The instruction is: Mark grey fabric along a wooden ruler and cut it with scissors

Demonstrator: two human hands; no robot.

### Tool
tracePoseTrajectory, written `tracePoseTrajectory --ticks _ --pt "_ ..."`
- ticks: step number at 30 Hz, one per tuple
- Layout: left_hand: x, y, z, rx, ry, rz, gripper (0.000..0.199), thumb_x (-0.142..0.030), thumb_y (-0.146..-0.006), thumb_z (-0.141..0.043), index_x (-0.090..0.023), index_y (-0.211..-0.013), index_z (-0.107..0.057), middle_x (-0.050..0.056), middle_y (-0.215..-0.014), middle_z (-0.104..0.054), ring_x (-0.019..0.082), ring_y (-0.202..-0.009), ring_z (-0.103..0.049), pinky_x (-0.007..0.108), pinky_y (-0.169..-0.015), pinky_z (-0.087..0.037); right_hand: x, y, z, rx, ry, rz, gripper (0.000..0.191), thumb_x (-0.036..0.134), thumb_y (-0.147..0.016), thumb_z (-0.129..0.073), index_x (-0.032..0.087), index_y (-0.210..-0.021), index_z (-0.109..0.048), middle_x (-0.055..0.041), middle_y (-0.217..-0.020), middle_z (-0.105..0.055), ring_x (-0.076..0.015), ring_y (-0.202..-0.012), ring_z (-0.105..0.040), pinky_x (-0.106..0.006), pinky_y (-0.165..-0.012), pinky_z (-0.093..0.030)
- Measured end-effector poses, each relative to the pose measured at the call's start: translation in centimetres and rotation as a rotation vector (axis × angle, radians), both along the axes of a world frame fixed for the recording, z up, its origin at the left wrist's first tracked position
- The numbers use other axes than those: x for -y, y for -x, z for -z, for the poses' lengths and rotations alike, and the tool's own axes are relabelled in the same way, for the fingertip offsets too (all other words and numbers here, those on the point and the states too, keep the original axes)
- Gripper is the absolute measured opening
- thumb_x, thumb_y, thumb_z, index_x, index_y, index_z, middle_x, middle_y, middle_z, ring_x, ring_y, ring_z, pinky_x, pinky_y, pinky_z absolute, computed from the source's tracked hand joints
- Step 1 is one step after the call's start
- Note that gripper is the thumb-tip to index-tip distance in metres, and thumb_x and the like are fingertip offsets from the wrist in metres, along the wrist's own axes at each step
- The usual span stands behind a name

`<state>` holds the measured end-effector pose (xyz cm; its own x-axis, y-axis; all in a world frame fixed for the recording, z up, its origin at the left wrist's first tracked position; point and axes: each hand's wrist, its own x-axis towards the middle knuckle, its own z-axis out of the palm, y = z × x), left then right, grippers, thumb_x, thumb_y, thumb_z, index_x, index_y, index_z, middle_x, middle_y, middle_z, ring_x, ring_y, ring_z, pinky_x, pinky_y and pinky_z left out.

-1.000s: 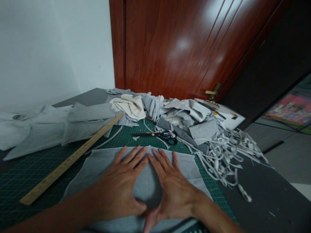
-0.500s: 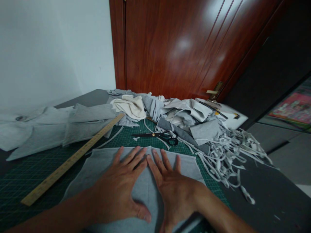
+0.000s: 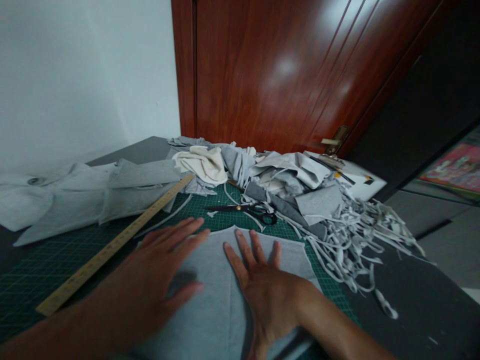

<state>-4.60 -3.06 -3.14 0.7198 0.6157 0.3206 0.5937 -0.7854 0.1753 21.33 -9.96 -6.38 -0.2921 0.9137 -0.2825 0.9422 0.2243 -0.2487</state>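
Note:
A light grey piece of fabric [image 3: 213,285] lies flat on the green cutting mat [image 3: 191,207], with a crease down its middle. My right hand [image 3: 266,287] rests on it, fingers spread near its far edge. Over the left part of the fabric is my left hand [image 3: 157,270], slightly blurred, fingers stretched out and holding nothing; it appears raised off the cloth. Just beyond the fabric lie black scissors [image 3: 247,210]. To the left, a long wooden ruler [image 3: 116,245] stretches diagonally across the mat.
Folded grey cloth pieces [image 3: 138,190] lie at the left by the wall. A cream cloth [image 3: 202,165] and heaped grey scraps [image 3: 292,172] fill the back. Tangled fabric strips [image 3: 348,245] cover the right side. Behind the table stands a wooden door [image 3: 262,75].
My left hand has lifted from the fabric and moved left, away from my right hand. The right hand stays spread on the cloth.

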Motion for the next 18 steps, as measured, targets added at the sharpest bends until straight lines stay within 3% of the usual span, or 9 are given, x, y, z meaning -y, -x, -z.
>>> tracePoseTrajectory --ticks 2,4,9,13,18 --pt "-2.4 1.0 -1.5 -0.013 -0.068 -0.178 0.050 -0.039 -0.108 -0.051 -0.023 -0.155 -0.054 0.011 -0.168 -0.052 0.037 -0.154 -0.049 0.063 -0.126 -0.038 0.1 -0.2 0.0 -0.038 -0.069 0.015 0.183 0.056 -0.025 -0.110 0.026 -0.177 -0.012 -0.0255 -0.181 0.012 -0.0659 -0.158 0.017 -0.097 -0.112 0.000" --pt "-5.3 2.0 -2.4 -0.069 -0.115 -0.309 0.045 -0.033 -0.110 -0.043 -0.013 -0.148 -0.055 0.011 -0.155 -0.059 0.036 -0.147 -0.053 0.057 -0.125 -0.039 0.1 -0.4 -0.3 -0.039 -0.062 0.012 0.185 0.056 -0.025 -0.110 0.026 -0.178 -0.011 -0.0257 -0.181 0.012 -0.0656 -0.158 0.018 -0.097 -0.112 0.001" --pt "-10.4 3.6 -1.6 -0.146 0.005 -0.369 0.045 -0.033 -0.110 -0.033 -0.008 -0.130 -0.065 0.005 -0.121 -0.065 0.034 -0.124 -0.065 0.054 -0.118 -0.047 -0.2 -0.5 -1.3 -0.020 0.070 -0.013 0.196 0.057 -0.014 -0.109 0.022 -0.178 -0.008 -0.0292 -0.179 0.012 -0.0691 -0.155 0.019 -0.100 -0.106 0.005" --pt "-11.3 3.5 -1.5 -0.065 0.095 -0.419 0.044 -0.031 -0.108 -0.033 -0.011 -0.129 -0.066 0.000 -0.116 -0.070 0.030 -0.119 -0.070 0.052 -0.120 -0.046 -0.3 -0.6 -1.1 -0.076 -0.028 0.011 0.176 0.055 -0.031 -0.111 0.029 -0.177 -0.017 -0.0243 -0.182 0.004 -0.0650 -0.160 0.012 -0.098 -0.111 -0.004" --pt "-9.6 3.5 -5.1 -0.009 0.160 -0.502 0.052 -0.037 -0.108 -0.030 -0.014 -0.147 -0.055 -0.002 -0.108 -0.070 0.031 -0.112 -0.072 0.056 -0.112 -0.050 -0.5 -0.4 -0.7 -0.009 0.053 0.015 0.195 0.052 -0.014 -0.111 0.025 -0.177 -0.009 -0.0279 -0.180 0.010 -0.0681 -0.156 0.019 -0.100 -0.106 0.004"
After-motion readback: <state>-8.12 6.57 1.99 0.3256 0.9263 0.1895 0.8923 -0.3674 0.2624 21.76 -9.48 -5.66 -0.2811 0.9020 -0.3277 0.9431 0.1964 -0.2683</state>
